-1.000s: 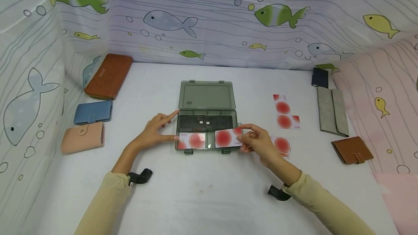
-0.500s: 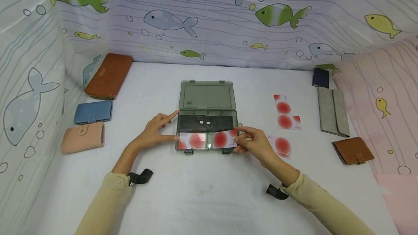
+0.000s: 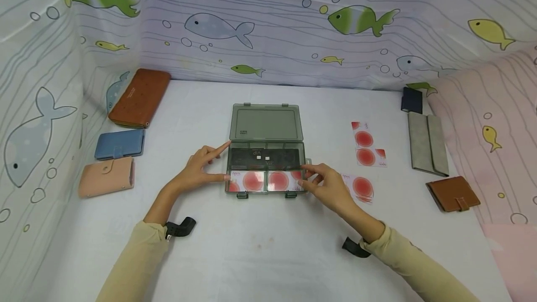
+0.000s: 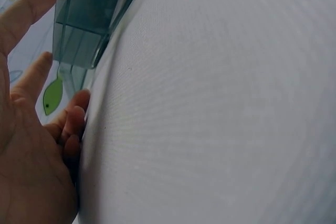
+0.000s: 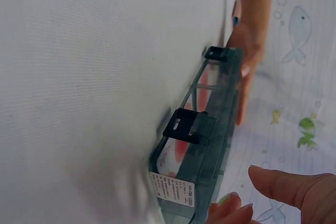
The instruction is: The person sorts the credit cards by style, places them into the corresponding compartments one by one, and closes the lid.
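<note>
A translucent grey-green plastic box lies with its lid folded back. Black cards printed "VIP" fill its long rear compartment. In the two front compartments lie red-and-white cards, a left card and a right card. My left hand touches the box's left side with outstretched index finger and thumb. At the box's right end is my right hand, thumb over the right card's edge in the head view. The right wrist view shows its thumb apart from the fingers, nothing held between them.
Several loose red-and-white cards lie right of the box. A brown wallet, a blue wallet and a pink wallet line the left side. Along the right lie a dark booklet, grey folder and small brown wallet.
The right card has moved left and down into the front-right compartment and lies flat there. My right hand followed it left, then let go. My left hand has stayed in place.
</note>
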A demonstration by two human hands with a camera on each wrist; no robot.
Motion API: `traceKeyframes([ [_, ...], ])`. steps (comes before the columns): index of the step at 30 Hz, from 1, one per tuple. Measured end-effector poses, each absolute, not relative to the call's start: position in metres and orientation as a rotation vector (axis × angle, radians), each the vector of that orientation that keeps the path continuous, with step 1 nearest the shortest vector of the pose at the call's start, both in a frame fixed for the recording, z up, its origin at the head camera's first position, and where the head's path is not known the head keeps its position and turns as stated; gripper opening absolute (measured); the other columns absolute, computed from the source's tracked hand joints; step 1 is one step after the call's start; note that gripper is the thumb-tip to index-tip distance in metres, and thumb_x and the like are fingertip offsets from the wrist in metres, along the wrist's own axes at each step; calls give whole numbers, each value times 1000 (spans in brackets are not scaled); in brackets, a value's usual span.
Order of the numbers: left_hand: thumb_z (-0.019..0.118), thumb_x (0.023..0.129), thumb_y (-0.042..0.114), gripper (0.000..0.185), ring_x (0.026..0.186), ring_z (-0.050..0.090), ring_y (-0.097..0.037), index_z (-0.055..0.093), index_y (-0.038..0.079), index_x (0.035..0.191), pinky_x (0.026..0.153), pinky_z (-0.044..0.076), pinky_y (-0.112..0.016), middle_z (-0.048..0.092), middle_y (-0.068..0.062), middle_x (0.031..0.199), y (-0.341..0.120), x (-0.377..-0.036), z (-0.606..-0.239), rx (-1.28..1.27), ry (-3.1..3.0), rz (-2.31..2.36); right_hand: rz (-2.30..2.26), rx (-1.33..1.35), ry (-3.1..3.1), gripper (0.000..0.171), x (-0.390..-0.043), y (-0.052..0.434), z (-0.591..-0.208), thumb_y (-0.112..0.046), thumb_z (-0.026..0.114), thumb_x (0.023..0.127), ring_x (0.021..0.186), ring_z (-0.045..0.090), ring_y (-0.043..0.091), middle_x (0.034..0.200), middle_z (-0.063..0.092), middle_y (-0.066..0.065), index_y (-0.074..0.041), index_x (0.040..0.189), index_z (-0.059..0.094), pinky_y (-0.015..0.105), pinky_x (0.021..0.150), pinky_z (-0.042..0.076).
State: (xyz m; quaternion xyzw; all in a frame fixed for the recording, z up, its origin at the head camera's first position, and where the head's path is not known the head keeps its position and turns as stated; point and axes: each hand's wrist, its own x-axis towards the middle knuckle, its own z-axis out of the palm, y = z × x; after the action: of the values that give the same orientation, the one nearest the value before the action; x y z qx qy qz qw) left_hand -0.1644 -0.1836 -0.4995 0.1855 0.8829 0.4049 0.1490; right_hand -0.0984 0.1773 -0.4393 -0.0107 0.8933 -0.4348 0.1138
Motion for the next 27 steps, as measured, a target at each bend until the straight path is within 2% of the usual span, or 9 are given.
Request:
traceKeyframes([
  [10, 80, 81, 37, 92, 94, 34, -18, 29, 34, 157, 81, 23, -40, 46, -8, 116, -184, -165, -501, 532, 2543, 1151, -1398, 23, 2528, 44, -99, 200, -442, -12, 78, 84, 77, 57, 18, 98, 64, 11, -4, 126, 67, 25, 58, 42],
  [20, 81, 81, 37, 92, 94, 34, -19, 29, 33, 157, 80, 23, -40, 46, -8, 116, -183, -165, -501, 534, 2540, 1151, -1263, -50, 2594, 46, -96, 276, -457, -17, 80, 84, 70, 55, 14, 96, 61, 12, -4, 125, 66, 24, 55, 47],
  [27, 81, 81, 37, 93, 94, 34, -19, 28, 33, 157, 80, 23, -41, 46, -8, 116, -183, -165, -500, 534, 2539, 1155, -1083, -137, 2700, 43, -88, 319, -466, -16, 80, 84, 81, 50, 16, 89, 56, 8, -6, 124, 67, 22, 62, 43],
])
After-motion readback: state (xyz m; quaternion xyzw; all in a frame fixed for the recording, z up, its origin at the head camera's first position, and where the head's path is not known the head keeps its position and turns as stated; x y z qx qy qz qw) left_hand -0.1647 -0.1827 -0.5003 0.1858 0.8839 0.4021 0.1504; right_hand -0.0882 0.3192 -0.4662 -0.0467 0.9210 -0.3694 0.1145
